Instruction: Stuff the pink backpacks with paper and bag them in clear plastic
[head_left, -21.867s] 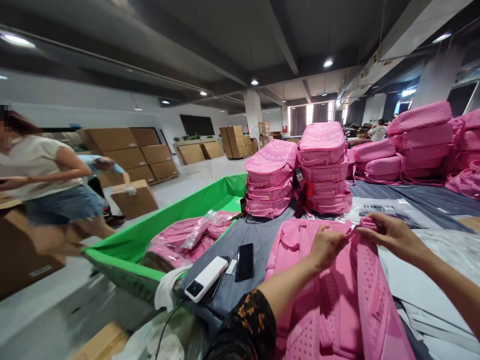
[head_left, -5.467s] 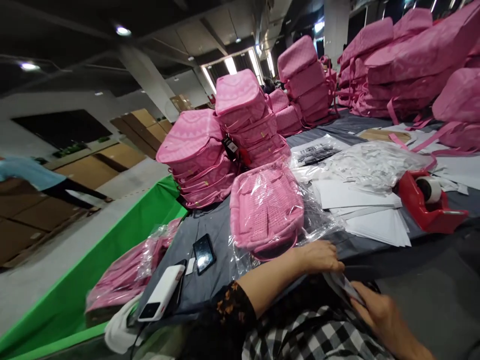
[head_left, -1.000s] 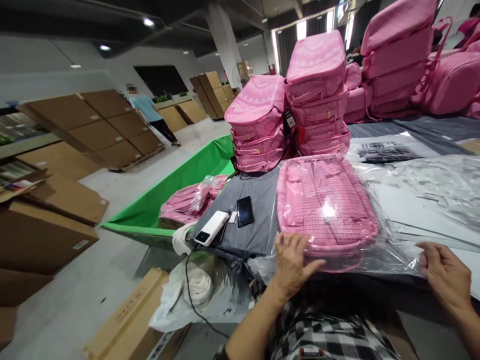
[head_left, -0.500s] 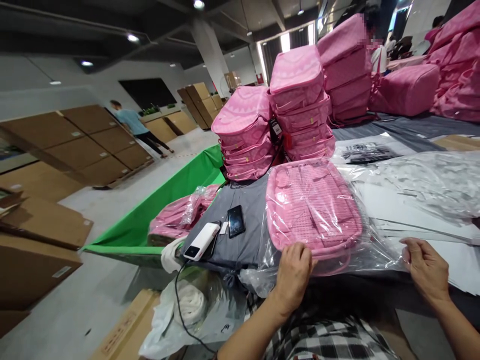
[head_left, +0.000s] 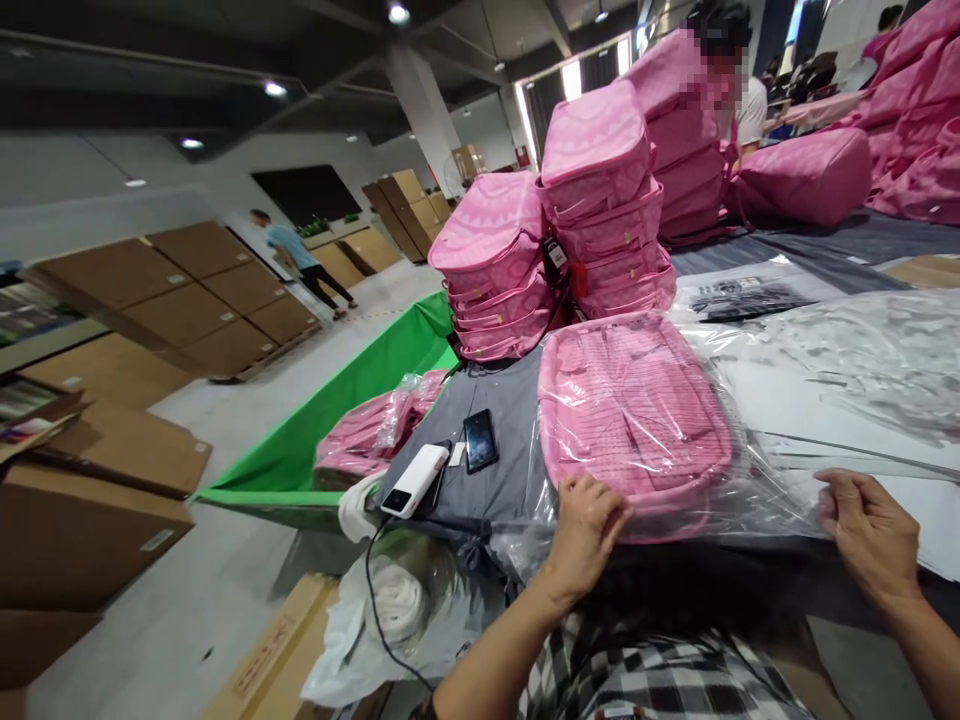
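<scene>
A pink backpack [head_left: 634, 410] lies flat on the dark-covered table inside a clear plastic bag [head_left: 776, 495]. My left hand [head_left: 589, 530] is at the backpack's near left corner, its fingers closed on the edge of the plastic bag. Off to the right, my right hand [head_left: 870, 525] pinches the bag's other near corner between thumb and fingers. The plastic stretches between my two hands along the table's front edge. Part of the bag beneath my left hand is hidden.
Stacks of pink backpacks [head_left: 491, 260] stand behind. A black phone [head_left: 481, 440] and a white power bank [head_left: 416, 482] with a cable lie left. Clear plastic bags [head_left: 885, 350] cover the right side. A green bin [head_left: 277, 480] holds wrapped pink goods. A co-worker [head_left: 750, 105] is behind the stacks.
The view has shifted slightly, so most things sit a little further right. Both hands keep hold of the plastic bag. The co-worker behind the stacks shows more now.
</scene>
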